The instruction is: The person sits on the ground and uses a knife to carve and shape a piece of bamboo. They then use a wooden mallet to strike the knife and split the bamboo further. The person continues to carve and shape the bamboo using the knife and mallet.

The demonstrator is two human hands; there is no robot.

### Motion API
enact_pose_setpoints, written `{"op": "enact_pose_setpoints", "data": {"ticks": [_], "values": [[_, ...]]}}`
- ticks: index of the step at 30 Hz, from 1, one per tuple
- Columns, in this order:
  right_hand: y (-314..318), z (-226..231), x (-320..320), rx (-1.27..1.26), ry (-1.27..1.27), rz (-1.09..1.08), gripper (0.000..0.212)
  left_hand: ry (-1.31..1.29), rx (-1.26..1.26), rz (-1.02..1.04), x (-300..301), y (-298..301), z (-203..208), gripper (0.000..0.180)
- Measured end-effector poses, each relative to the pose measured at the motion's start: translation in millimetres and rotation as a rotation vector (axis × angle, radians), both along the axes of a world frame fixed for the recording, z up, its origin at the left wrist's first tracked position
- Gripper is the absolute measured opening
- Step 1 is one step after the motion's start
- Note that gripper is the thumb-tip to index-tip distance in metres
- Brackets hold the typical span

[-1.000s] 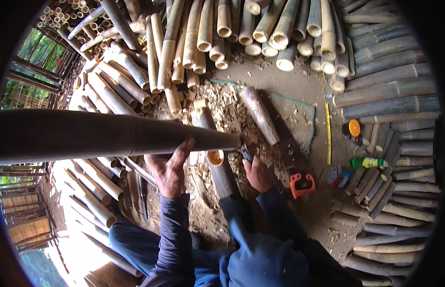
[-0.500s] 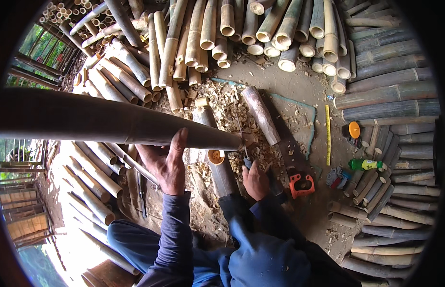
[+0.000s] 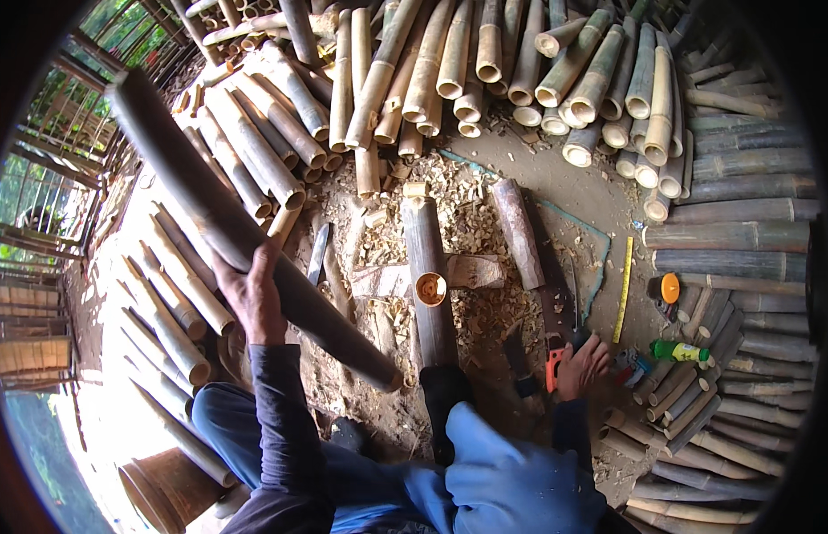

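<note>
My left hand [image 3: 254,298] is closed around a long dark bamboo pole [image 3: 200,191], which slants from the upper left down toward my knees. Its near end hangs just left of a bamboo log [image 3: 423,236] with a round, orange-toned opening in it. Off to the right, my right hand [image 3: 581,367] is low at the ground with its fingers apart. Right beside it are the orange saw handle [image 3: 552,363] and a thin-bladed tool with a dark handle [image 3: 580,338]. The fingers seem loose of that tool, though they partly cover the spot.
Wood chips [image 3: 476,320] litter the ground around a pale wooden crosspiece [image 3: 476,271]. Another bamboo piece [image 3: 518,233] lies beyond. A yellow measuring tape [image 3: 623,289], a green bottle [image 3: 677,351] and an orange round lid [image 3: 669,287] lie right. Bamboo stacks [image 3: 734,236] surround the area.
The pole has swung down and left, away from the tool. My right hand has moved right with the thin-bladed tool, to beside the orange handle, and its fingers have loosened.
</note>
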State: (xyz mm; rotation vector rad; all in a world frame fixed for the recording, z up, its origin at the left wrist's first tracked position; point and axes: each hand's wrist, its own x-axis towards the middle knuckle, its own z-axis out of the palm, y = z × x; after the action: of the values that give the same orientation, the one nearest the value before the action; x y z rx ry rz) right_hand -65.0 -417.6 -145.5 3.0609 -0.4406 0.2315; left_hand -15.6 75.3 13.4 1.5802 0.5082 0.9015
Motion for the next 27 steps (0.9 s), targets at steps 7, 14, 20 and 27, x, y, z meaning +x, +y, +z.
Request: {"op": "enact_pose_setpoints", "data": {"ticks": [7, 14, 20, 27], "values": [[60, -18, -37, 0.130, 0.526, 0.510, 0.068, 0.865, 0.040, 0.223, -73, 5, -156, 0.099], [52, -26, -20, 0.280, 0.700, 0.410, 0.056, 0.986, 0.262, 0.292, -78, -18, -152, 0.088], [33, 19, -8, 0.997, 0.522, 0.262, 0.036, 0.113, 0.389, -0.347, -22, -95, -58, 0.064], [102, 21, 71, 0.674, 0.645, 0.718, 0.050, 0.262, 0.665, -1.198, 19, -196, -49, 0.083]]}}
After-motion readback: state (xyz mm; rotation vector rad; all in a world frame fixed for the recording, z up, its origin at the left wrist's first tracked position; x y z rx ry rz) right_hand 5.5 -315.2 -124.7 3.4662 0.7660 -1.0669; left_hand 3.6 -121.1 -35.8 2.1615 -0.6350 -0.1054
